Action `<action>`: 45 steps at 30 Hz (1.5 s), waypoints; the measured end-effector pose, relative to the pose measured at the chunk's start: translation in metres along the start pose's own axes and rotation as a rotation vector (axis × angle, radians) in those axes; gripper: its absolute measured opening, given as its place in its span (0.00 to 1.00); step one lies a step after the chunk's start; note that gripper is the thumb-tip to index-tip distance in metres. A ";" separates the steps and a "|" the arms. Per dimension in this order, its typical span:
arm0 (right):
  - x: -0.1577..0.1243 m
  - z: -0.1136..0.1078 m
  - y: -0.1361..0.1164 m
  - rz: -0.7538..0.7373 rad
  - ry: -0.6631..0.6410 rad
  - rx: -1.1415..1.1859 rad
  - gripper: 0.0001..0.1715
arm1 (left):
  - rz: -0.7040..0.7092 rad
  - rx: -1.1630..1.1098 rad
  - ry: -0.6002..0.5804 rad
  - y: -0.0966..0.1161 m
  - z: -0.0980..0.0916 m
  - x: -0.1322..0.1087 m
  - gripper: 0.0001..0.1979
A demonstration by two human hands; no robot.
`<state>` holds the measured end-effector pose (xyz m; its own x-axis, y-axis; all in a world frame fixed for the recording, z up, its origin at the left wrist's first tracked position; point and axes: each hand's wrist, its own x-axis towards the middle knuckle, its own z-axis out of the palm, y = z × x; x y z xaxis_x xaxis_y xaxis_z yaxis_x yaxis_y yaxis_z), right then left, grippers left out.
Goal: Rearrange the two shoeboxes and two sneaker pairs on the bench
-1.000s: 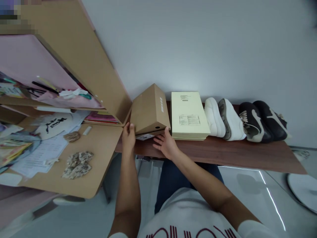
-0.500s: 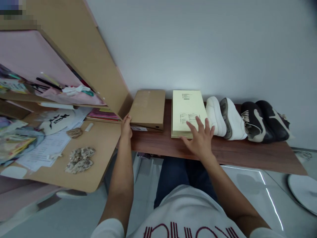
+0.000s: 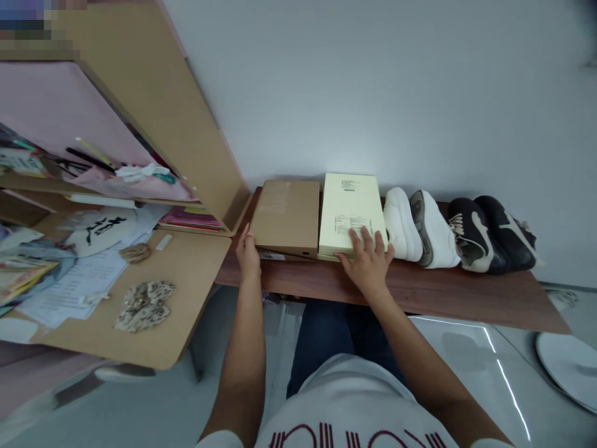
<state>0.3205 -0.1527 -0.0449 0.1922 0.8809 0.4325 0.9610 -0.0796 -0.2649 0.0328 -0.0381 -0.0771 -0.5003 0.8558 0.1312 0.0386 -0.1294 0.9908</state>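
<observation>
My left hand [image 3: 248, 252] is at the left front corner of a brown cardboard box [image 3: 286, 214], its fingers curled against the side. To the right, touching or nearly touching it, lies a pale yellow box [image 3: 352, 196] with printed labels on its lid. My right hand [image 3: 368, 258] rests on the front of that lid, fingers spread and thumb at the front edge. Right of the yellow box stand a pair of white shoes [image 3: 403, 224] and a pair of black shoes [image 3: 482, 233] with cream markings.
Everything stands on a narrow dark wooden bench [image 3: 438, 286] against a pale wall. On the left, a desk [image 3: 196, 261] carries papers, a white cap [image 3: 100, 233] and a patterned scrunchie [image 3: 144, 305]. A round white object [image 3: 569, 367] is on the floor at right.
My left hand and the brown box have moved right, closing the gap to the yellow box. My right hand has come down onto the yellow lid. The view has shifted slightly.
</observation>
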 end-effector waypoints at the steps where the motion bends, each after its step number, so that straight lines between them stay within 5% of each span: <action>1: 0.000 0.000 0.001 0.005 0.002 0.006 0.40 | 0.002 0.014 0.021 0.001 -0.001 -0.005 0.24; 8: -0.006 -0.010 -0.008 0.042 -0.003 0.055 0.37 | 0.093 0.121 0.133 0.000 0.004 -0.010 0.24; 15: -0.014 -0.018 -0.082 -0.165 -0.256 0.447 0.33 | 0.103 0.152 0.143 0.004 0.007 -0.010 0.22; 19: 0.003 -0.007 -0.107 -0.097 -0.332 0.599 0.35 | 0.121 0.180 0.117 0.003 0.003 -0.012 0.21; 28: 0.025 0.006 -0.113 -0.082 -0.361 0.623 0.38 | 0.070 0.208 -0.014 0.005 0.012 0.017 0.18; 32: 0.029 -0.001 -0.102 -0.146 -0.407 0.587 0.39 | 0.048 0.225 -0.070 0.014 0.003 0.019 0.24; 38: -0.001 -0.034 -0.074 -0.270 -0.406 0.797 0.35 | 0.097 0.141 -0.037 0.031 -0.042 -0.018 0.27; 45: -0.060 -0.021 -0.069 0.059 -0.527 1.062 0.31 | -0.101 0.127 -0.154 0.002 -0.062 -0.095 0.23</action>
<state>0.2468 -0.2099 -0.0342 -0.1138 0.9921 0.0536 0.2598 0.0818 -0.9622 0.0270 -0.1506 -0.0896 -0.3698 0.9288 0.0244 0.1083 0.0170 0.9940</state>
